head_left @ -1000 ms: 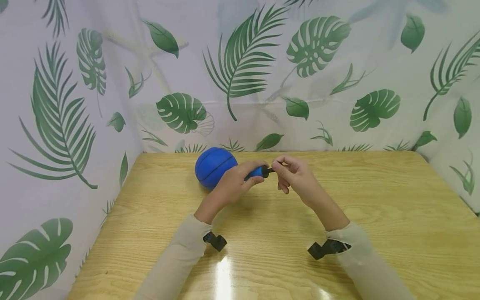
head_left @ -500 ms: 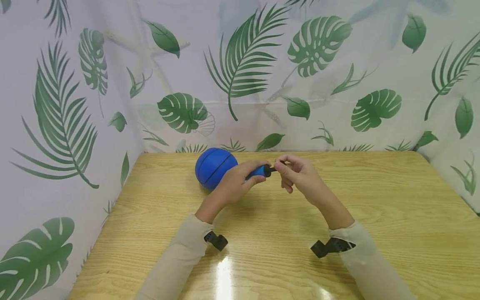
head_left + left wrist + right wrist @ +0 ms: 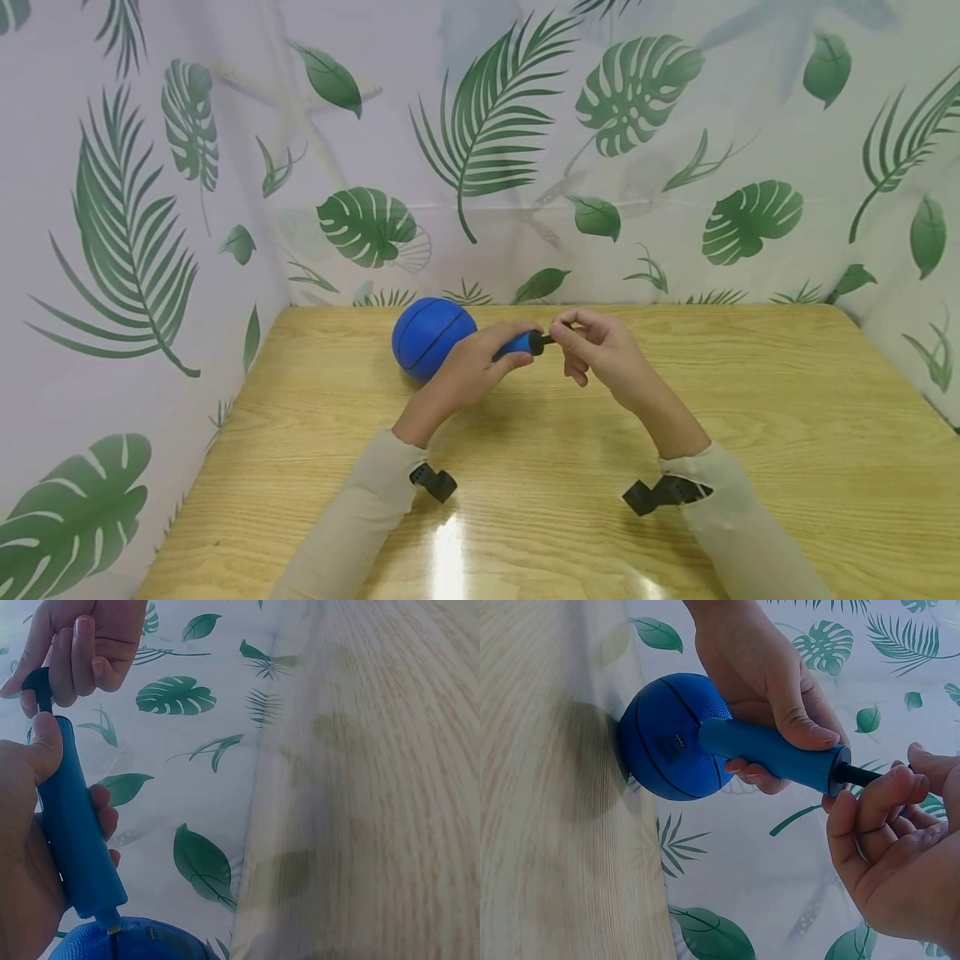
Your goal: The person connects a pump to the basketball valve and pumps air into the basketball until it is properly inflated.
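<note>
A blue ball (image 3: 427, 337) with black seam lines rests on the table toward the back. My left hand (image 3: 468, 367) grips the blue barrel of a hand pump (image 3: 517, 343), its thumb along the side near the black end cap. In the left wrist view, the narrow end of the pump (image 3: 82, 832) meets the ball (image 3: 142, 941), with a bit of metal showing at the joint. My right hand (image 3: 600, 350) pinches the black T-shaped handle (image 3: 36, 679) between thumb and fingers. A short length of black rod (image 3: 859, 775) shows between handle and barrel.
The wood-grain table (image 3: 525, 500) reaches to a pale cloth backdrop (image 3: 510, 250) printed with green leaves, which stands behind it and along both sides. Black camera mounts sit on the left wrist (image 3: 435, 482) and the right wrist (image 3: 663, 495).
Over the last second my right hand has shifted slightly right with the pump handle. The left hand and the ball look almost unmoved; the whole view has drifted a little.
</note>
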The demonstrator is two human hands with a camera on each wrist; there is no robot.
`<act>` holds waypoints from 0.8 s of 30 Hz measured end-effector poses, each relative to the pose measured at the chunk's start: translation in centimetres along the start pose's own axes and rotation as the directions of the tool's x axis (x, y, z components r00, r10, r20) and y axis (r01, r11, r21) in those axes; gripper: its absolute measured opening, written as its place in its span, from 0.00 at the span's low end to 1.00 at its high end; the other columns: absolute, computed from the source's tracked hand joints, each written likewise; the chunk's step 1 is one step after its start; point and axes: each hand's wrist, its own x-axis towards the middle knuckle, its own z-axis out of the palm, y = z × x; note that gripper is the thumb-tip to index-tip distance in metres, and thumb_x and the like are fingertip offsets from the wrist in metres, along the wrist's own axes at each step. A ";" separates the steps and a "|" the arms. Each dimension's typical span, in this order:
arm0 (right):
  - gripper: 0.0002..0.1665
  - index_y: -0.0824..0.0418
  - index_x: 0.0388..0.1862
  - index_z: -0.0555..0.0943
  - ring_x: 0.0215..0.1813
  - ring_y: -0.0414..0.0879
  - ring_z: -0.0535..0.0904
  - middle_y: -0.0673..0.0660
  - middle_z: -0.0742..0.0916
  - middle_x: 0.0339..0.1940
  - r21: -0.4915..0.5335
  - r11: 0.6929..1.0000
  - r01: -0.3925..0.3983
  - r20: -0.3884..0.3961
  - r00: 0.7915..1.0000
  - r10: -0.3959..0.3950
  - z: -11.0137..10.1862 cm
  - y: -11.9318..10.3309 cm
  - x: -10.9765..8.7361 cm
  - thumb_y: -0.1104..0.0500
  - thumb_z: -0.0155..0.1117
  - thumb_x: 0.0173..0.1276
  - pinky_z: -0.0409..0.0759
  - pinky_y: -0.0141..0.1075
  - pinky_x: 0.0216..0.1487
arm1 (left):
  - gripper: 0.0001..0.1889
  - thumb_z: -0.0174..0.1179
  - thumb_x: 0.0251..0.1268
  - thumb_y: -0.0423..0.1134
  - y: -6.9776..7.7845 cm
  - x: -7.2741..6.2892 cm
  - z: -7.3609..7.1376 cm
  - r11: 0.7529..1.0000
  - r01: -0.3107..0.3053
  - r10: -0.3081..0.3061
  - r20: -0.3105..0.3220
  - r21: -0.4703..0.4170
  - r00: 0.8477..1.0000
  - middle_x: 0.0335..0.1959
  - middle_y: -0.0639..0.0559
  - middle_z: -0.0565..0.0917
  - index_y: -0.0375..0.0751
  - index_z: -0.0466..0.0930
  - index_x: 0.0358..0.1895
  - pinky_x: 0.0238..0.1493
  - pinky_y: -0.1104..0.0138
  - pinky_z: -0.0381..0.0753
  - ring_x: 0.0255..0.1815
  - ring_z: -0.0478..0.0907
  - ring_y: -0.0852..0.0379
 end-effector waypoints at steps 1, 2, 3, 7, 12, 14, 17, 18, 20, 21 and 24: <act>0.13 0.68 0.44 0.77 0.17 0.41 0.66 0.46 0.72 0.15 0.001 1.000 -0.001 0.000 1.000 0.001 0.0 0.0 0.0 0.57 0.55 0.82 0.73 0.32 0.22 | 0.24 0.54 0.78 0.49 0.0 0.0 0.0 1.000 0.001 -0.001 -0.001 0.000 1.000 0.67 0.51 0.80 0.51 0.71 0.73 0.67 0.54 0.78 0.65 0.79 0.52; 0.13 0.68 0.44 0.77 0.17 0.42 0.66 0.46 0.72 0.15 -0.001 1.000 -0.001 0.000 1.000 0.001 0.0 0.1 0.0 0.57 0.55 0.82 0.73 0.32 0.22 | 0.24 0.54 0.78 0.49 0.0 0.0 0.0 1.000 0.002 -0.002 0.000 -0.001 1.000 0.67 0.51 0.80 0.51 0.71 0.73 0.67 0.54 0.77 0.65 0.79 0.52; 0.14 0.69 0.45 0.77 0.17 0.43 0.66 0.46 0.72 0.15 -0.002 1.000 0.001 0.000 1.000 -0.001 -0.1 0.1 0.0 0.57 0.55 0.82 0.73 0.33 0.22 | 0.24 0.54 0.78 0.49 0.0 0.0 0.0 1.000 0.002 -0.002 0.000 -0.001 1.000 0.68 0.50 0.79 0.51 0.71 0.73 0.67 0.54 0.77 0.66 0.79 0.52; 0.14 0.69 0.45 0.77 0.17 0.47 0.65 0.46 0.72 0.14 -0.004 1.000 0.004 0.001 1.000 -0.004 -0.1 0.2 0.1 0.57 0.54 0.82 0.73 0.33 0.22 | 0.24 0.54 0.79 0.49 0.0 -0.1 0.1 1.000 0.010 -0.010 0.004 -0.008 1.000 0.67 0.50 0.79 0.51 0.71 0.73 0.67 0.54 0.78 0.65 0.79 0.52; 0.14 0.70 0.45 0.77 0.17 0.43 0.66 0.46 0.71 0.14 0.001 1.000 0.012 0.002 1.000 -0.012 -0.1 0.1 0.1 0.58 0.54 0.82 0.73 0.32 0.22 | 0.24 0.54 0.79 0.49 -0.1 -0.1 0.1 1.000 0.011 -0.011 0.004 -0.009 1.000 0.67 0.50 0.80 0.51 0.71 0.73 0.66 0.54 0.78 0.65 0.79 0.52; 0.14 0.70 0.44 0.76 0.16 0.42 0.66 0.46 0.71 0.14 -0.001 1.000 0.013 0.002 1.000 -0.013 0.0 0.1 0.1 0.58 0.54 0.82 0.73 0.33 0.22 | 0.24 0.54 0.79 0.49 -0.1 0.0 0.1 1.000 0.008 -0.008 0.003 -0.008 1.000 0.68 0.51 0.79 0.52 0.71 0.73 0.66 0.54 0.78 0.66 0.79 0.52; 0.14 0.70 0.44 0.76 0.16 0.44 0.66 0.46 0.71 0.14 -0.007 1.000 0.007 -0.001 1.000 -0.007 0.0 0.1 0.1 0.57 0.54 0.82 0.74 0.33 0.22 | 0.24 0.54 0.79 0.49 -0.2 0.0 0.1 1.000 0.004 -0.004 0.000 -0.006 1.000 0.67 0.51 0.79 0.52 0.71 0.73 0.66 0.54 0.78 0.66 0.79 0.52; 0.14 0.70 0.44 0.76 0.16 0.44 0.66 0.46 0.72 0.14 -0.008 1.000 0.003 -0.003 1.000 -0.003 0.0 0.1 0.1 0.57 0.55 0.82 0.74 0.33 0.22 | 0.24 0.54 0.79 0.49 -0.2 0.0 0.1 1.000 0.002 -0.002 0.001 -0.006 1.000 0.67 0.51 0.80 0.52 0.71 0.73 0.66 0.54 0.78 0.65 0.79 0.52; 0.14 0.69 0.44 0.77 0.16 0.43 0.67 0.46 0.72 0.13 -0.008 1.000 -0.010 -0.008 1.000 0.010 -0.1 0.2 0.1 0.57 0.55 0.82 0.74 0.33 0.23 | 0.23 0.54 0.79 0.50 -0.2 0.0 0.2 1.000 0.002 -0.002 0.003 -0.007 1.000 0.67 0.52 0.80 0.52 0.71 0.73 0.66 0.54 0.78 0.65 0.79 0.53; 0.14 0.68 0.44 0.77 0.16 0.42 0.67 0.46 0.72 0.14 -0.007 1.000 -0.016 -0.010 1.000 0.016 -0.1 0.2 0.1 0.56 0.55 0.82 0.74 0.33 0.23 | 0.23 0.53 0.79 0.50 -0.2 0.0 0.2 1.000 0.002 -0.002 0.003 -0.007 1.000 0.67 0.52 0.80 0.52 0.71 0.73 0.66 0.54 0.78 0.65 0.79 0.53; 0.13 0.67 0.44 0.77 0.17 0.41 0.68 0.46 0.71 0.14 -0.004 1.000 -0.028 -0.014 0.999 0.028 -0.1 0.2 0.1 0.56 0.55 0.82 0.74 0.33 0.24 | 0.24 0.53 0.79 0.50 -0.2 0.0 0.2 1.000 0.000 0.000 0.007 -0.007 1.000 0.68 0.52 0.79 0.52 0.71 0.73 0.67 0.54 0.77 0.67 0.78 0.53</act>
